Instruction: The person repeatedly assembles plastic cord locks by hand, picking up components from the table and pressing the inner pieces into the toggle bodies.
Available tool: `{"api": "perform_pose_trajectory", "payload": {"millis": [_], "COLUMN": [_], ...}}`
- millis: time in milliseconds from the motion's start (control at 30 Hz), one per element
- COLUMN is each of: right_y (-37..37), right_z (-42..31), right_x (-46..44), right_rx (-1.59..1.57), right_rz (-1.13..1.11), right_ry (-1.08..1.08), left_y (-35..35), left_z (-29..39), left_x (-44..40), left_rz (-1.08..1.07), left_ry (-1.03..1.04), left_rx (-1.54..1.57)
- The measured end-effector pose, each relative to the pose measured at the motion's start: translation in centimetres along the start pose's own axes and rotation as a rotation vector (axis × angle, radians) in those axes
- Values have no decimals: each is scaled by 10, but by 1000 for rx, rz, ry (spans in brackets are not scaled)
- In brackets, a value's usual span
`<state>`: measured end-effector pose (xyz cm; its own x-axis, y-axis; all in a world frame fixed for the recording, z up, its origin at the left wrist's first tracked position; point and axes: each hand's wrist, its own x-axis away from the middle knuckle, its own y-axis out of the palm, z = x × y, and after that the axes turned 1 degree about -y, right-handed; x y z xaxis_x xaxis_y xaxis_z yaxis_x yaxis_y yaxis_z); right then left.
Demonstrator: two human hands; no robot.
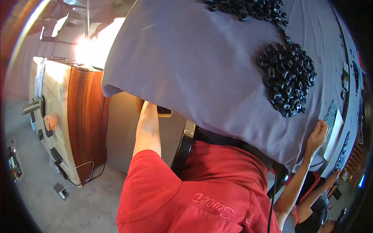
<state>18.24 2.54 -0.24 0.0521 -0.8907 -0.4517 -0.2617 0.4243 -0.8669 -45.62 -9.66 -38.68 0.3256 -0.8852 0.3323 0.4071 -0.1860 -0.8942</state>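
My left arm reaches down past the edge of the grey cloth-covered table (186, 70) into a cardboard box (166, 115) with something dark in it. The cloth and box hide the left hand itself. My right hand (318, 134) rests at the near right edge of the table with its fingers curled closed; whether anything is inside them cannot be seen. Left of it on the cloth lies a heap of small black toothed plastic pieces (289, 77), which look like hair claw clips. A second heap of them (248, 8) lies at the far edge of view, joined by a thin trail.
At left stands a wooden cabinet (87, 124) with a marble-like top holding a pinkish cup (51, 121) and cables. A power adapter (61, 191) lies on the floor. Beyond my right hand are a white strip (334, 134), more black pieces and a co-worker's arm (316, 196).
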Motion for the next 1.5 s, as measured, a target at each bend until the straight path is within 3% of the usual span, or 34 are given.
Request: {"api": "perform_pose_trajectory", "payload": {"millis": [267,400,467,567,633,667,733,767,833,933,967,1033,1100,1200,1267,1300,1367,1433,1500], "right_y": [2,3,3,4,-2,-2,-3,-3,-4,-10,-13,-11,-12,-14,-16,-17,-18,-20,-20], "right_z": [3,4,5,1,-9,-10,-9,-11,-11,-19,-19,-15,-15,-16,-15,-14,-12,-12,-10], "right_x": [1,0,0,1,0,0,-1,-1,1,3,3,4,6,8,8,8,9,9,9], "right_rx": [12,-5,-11,-29,-52,-49,-69,-84,-170,-291,-323,-337,-411,-570,-658,-664,-672,-686,-700], "right_rz": [8,19,30,20,20,24,45,65,88,94,95,175,188,156,140,124,90,82,86], "right_ry": [-10,-29,-44,-16,21,14,-17,-54,11,128,173,93,121,237,253,248,249,237,206], "left_y": [35,83,44,-38,-29,-35,-45,-70,-100,-175,-184,-214,-252,-295,-293,-292,-280,-265,-254], "left_z": [2,-34,-2,64,44,39,5,-4,-3,28,11,42,101,224,282,333,387,443,487], "left_x": [24,56,79,110,99,94,75,85,93,117,119,129,142,158,154,165,167,167,169], "left_rz": [12,-59,-130,-57,135,316,720,655,1088,1302,1324,1372,1354,1106,958,831,673,643,575], "left_ry": [78,135,16,-127,-199,-109,-72,-124,-50,-456,-497,-469,-201,156,318,303,566,882,1060], "left_rx": [-82,-188,-148,-190,-238,-405,522,234,427,472,494,471,404,772,645,699,469,411,279]}}
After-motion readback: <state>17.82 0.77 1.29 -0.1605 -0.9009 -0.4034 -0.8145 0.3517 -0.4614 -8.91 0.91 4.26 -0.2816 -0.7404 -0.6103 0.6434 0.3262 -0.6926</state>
